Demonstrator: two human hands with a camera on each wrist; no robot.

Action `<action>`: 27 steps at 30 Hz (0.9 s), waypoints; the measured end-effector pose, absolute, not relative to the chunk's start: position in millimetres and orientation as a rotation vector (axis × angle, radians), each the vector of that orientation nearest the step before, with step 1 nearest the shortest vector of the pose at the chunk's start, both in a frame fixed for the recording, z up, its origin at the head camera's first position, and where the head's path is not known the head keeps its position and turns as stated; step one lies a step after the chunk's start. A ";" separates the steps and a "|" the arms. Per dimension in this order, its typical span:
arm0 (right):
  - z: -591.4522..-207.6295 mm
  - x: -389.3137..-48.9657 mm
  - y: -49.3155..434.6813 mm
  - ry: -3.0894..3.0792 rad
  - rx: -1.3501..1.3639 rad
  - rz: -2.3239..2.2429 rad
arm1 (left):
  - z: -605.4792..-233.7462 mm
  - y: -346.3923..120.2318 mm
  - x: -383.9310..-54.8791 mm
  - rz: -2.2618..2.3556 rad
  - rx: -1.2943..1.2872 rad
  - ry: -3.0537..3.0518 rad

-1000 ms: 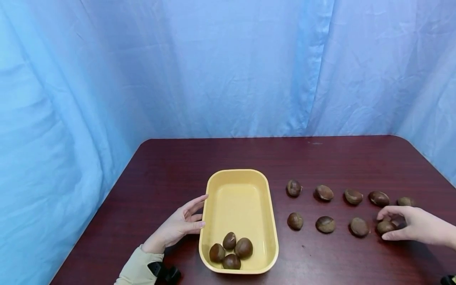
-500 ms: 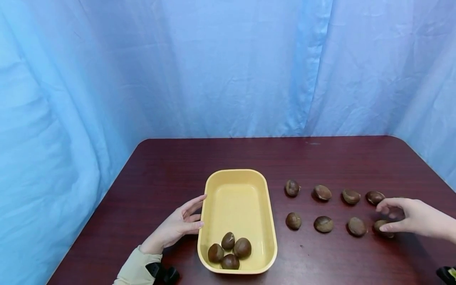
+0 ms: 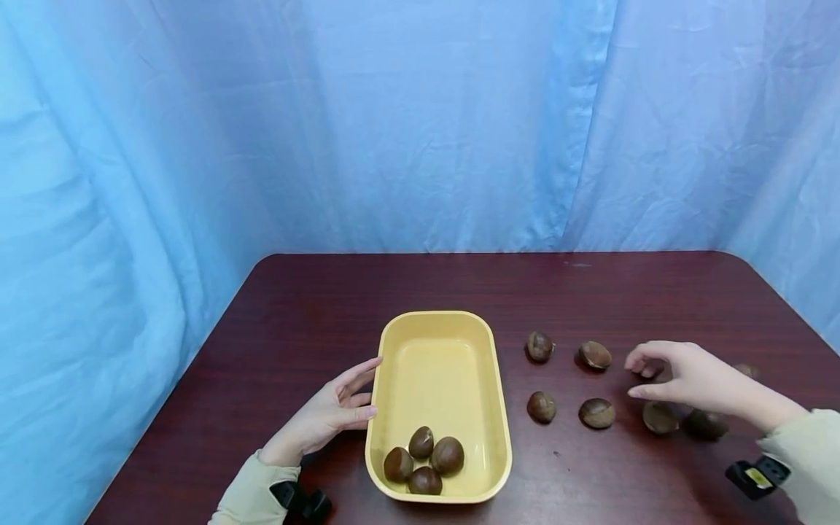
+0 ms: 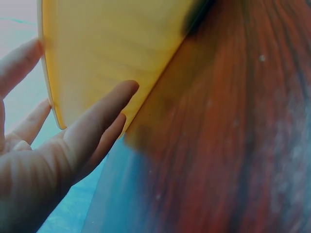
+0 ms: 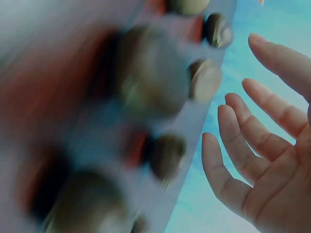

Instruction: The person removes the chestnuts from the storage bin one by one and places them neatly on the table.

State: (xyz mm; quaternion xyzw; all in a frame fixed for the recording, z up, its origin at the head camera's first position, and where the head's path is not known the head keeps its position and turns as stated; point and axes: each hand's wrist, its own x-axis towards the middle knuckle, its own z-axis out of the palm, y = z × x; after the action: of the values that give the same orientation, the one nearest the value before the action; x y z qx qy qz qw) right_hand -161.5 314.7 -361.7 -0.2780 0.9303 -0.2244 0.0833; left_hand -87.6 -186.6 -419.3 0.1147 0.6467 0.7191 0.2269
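A yellow rectangular tray [image 3: 488, 437] stands mid-table with several brown chestnuts [image 3: 448, 456] gathered at its near end. Against its left side rests my left hand [image 3: 324, 419], fingers straight and spread; the left wrist view shows the fingertips at the tray's outer wall [image 4: 112, 43]. To the right, two rows of chestnuts lie on the table, among them a back-row chestnut [image 3: 595, 355] and a front-row chestnut [image 3: 597, 413]. Above the right part of these rows hovers my right hand [image 3: 695, 379], hiding part of the back row. Its relaxed fingers [image 5: 233, 141] hold nothing in the right wrist view.
The dark red-brown table [image 3: 328, 299] has a back edge that meets a light blue curtain [image 3: 420, 131]. Another curtain [image 3: 85, 292] hangs along the left. A black wrist device [image 3: 757, 475] sits at my right cuff.
My right hand has risen off the chestnut at the right of the front row and shifted left and back over the rows. My left hand and the tray stay put.
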 end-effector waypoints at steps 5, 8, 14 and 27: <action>-356.9 -168.7 276.4 2.703 -0.912 -0.755 | -418.9 -185.0 -88.6 1.991 0.324 1.777; -355.5 -174.3 250.8 2.678 -0.956 -0.781 | -419.2 -184.7 -88.9 1.987 0.321 1.776; -347.4 -184.4 197.9 2.607 -1.095 -0.829 | -420.3 -183.8 -89.5 1.981 0.304 1.773; -313.9 -182.9 95.9 2.478 -1.412 -0.864 | -420.6 -187.4 -89.4 1.994 0.305 1.777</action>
State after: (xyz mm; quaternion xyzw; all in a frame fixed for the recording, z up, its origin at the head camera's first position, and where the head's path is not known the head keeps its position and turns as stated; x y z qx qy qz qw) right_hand -182.9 95.9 -313.9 -0.4722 0.8288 -0.2889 0.0809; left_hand -89.4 -187.4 -420.6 0.1104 0.6443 0.7227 0.2247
